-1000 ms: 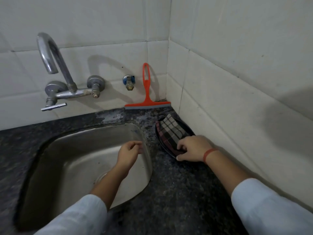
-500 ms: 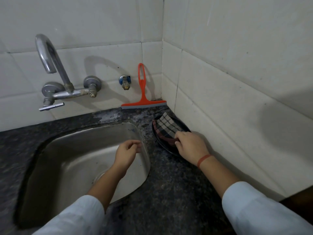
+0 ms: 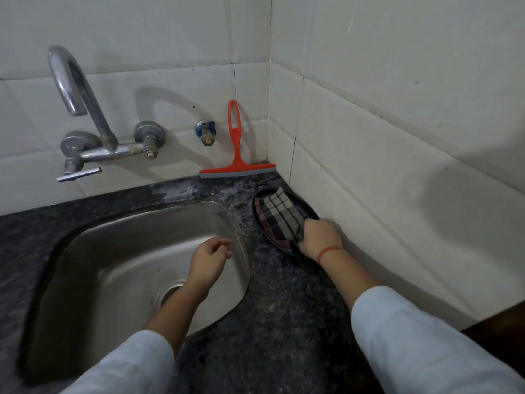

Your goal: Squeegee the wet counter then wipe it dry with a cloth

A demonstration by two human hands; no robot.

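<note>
A: Dark speckled counter [image 3: 284, 302] wrapping round a steel sink [image 3: 85, 251], with wet streaks showing near the back corner. Looks only partly drained.

B: Agreed. Orange squeegee [image 3: 237, 166] propped upright against the back tiles, blade down on the stone, clear of both hands. Next down in size?

A: Black dish [image 3: 308, 209] by the side wall, just right of the basin, with the checked cloth [image 3: 279, 216] folded inside.

B: Right hand [image 3: 321, 237] curled at the dish's near edge, fingers closed on the cloth's near end. Left hand [image 3: 208, 260] hovering over the basin, loosely curled, fingertips nearly touching, holding nothing.

A: Risks, probably: dragging the dish along with the cloth, since both sit under the same grip. Could slide towards the sink lip.

B: Also soaking the cloth early if water remains on the stone; drying would then only smear. Might also knock the squeegee over when reaching back.
</note>
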